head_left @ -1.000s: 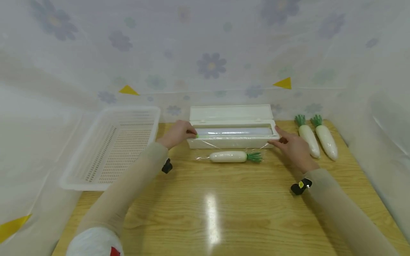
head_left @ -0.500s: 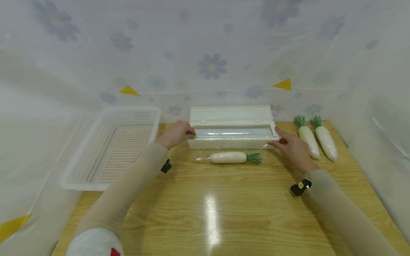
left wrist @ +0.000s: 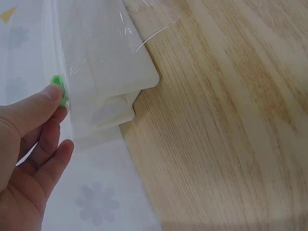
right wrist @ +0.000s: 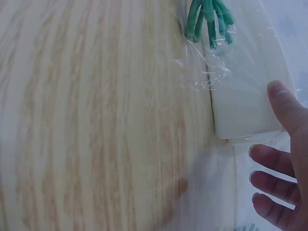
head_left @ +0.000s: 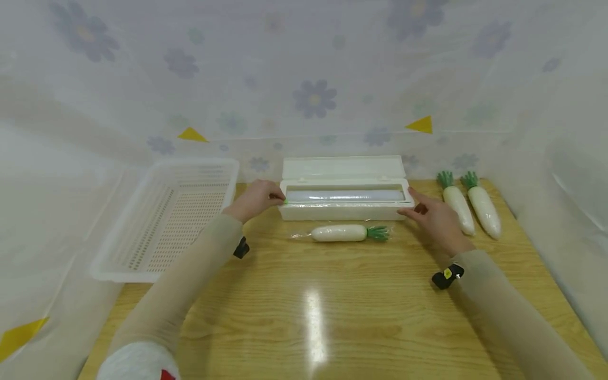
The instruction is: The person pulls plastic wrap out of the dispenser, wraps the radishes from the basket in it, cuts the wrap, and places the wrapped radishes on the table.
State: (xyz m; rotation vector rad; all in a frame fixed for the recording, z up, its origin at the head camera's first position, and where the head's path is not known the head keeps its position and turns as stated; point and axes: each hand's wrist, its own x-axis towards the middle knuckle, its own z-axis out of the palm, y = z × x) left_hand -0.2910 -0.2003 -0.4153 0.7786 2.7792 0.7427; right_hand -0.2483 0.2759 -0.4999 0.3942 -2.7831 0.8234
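A white cling film dispenser (head_left: 344, 212) lies lengthwise near the back wall, lid raised, a roll of film (head_left: 344, 196) inside. At its left end my left hand (head_left: 254, 200) pinches a small green slide cutter (left wrist: 57, 91) between thumb and fingers, on the front top edge. My right hand (head_left: 437, 220) grips the dispenser's right end, its thumb (right wrist: 284, 103) on the front face. Just in front lies a white radish (head_left: 338, 233) with green leaves, in clear film. Film also lies over the dispenser's front; where it ends is hard to make out.
Two more white radishes (head_left: 458, 208) lie side by side at the right, beyond my right hand. A white perforated basket (head_left: 108, 277) stands at the left, partly behind my left forearm. Wooden tabletop (head_left: 370, 311) extends in front; patterned sheeting (head_left: 266, 95) encloses the back and sides.
My left hand has slid slightly left with the green slide cutter, to the dispenser's left end. The right hand has stayed in place. Stretched film creases on the dispenser's front have faded.
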